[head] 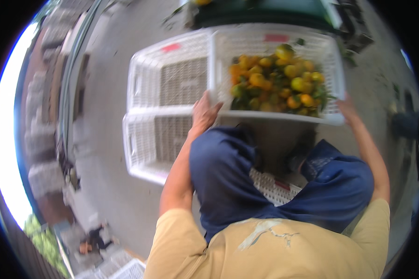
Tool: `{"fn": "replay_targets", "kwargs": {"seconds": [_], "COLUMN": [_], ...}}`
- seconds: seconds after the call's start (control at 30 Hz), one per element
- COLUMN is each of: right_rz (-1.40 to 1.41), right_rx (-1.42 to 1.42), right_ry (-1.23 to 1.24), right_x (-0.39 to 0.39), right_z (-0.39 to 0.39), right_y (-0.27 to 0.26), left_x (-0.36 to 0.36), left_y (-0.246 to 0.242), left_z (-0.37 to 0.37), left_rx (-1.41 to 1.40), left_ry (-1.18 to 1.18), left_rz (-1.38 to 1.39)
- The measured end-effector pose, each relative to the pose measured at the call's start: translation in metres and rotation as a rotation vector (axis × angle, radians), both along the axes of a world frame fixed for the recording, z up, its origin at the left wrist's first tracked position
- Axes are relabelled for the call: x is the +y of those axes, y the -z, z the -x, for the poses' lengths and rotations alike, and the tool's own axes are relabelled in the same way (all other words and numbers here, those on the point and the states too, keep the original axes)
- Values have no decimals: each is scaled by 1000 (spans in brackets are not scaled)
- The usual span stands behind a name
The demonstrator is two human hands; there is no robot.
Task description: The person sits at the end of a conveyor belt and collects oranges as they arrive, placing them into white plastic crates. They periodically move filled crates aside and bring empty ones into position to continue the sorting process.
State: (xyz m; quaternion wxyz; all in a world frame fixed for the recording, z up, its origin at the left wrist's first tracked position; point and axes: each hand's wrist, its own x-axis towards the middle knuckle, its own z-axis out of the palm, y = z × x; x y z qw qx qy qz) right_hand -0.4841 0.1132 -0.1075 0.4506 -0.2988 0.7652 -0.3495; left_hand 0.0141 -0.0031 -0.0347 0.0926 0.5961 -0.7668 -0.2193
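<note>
A white plastic crate (272, 114) stands before my knees, partly filled with orange, yellow and greenish citrus fruit (262, 78) and some leaves. My left hand (205, 111) grips its near left corner, where it meets a neighbouring crate. On the opposite side, my right hand (347, 108) holds the right end wall, its fingers partly hidden behind the rim. To the left, a second white crate (171, 111) shows a bare slatted bottom. Nearer to me, a third white crate (139, 171) is partly covered by my left forearm.
Beyond the crates is a dark green container (262, 14) with a little fruit at its left edge. White perforated plastic (276, 191) shows between my legs. Stacked blocks (45, 178) line the left side. Another person (94, 240) is at lower left, near another white crate (129, 270).
</note>
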Motion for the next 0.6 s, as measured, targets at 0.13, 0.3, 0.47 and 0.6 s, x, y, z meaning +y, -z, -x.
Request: {"fn": "replay_targets", "kwargs": {"seconds": [0.13, 0.3, 0.47, 0.6], "right_rz": [2, 64, -47, -146], "right_rx": [7, -35, -52, -131], "right_ry": [-85, -91, -148, -112], "right_x": [5, 8, 4, 0], "right_z": [16, 43, 81, 91], "right_y": [15, 44, 51, 41], "left_x": [66, 252, 480, 592], "left_y": [-14, -74, -127, -122], "left_z": [-91, -306, -393, -348], "left_rx": [0, -401, -695, -791], "left_ry": [-99, -657, -1304, -1280], "left_rz": [227, -1, -566, -896]}}
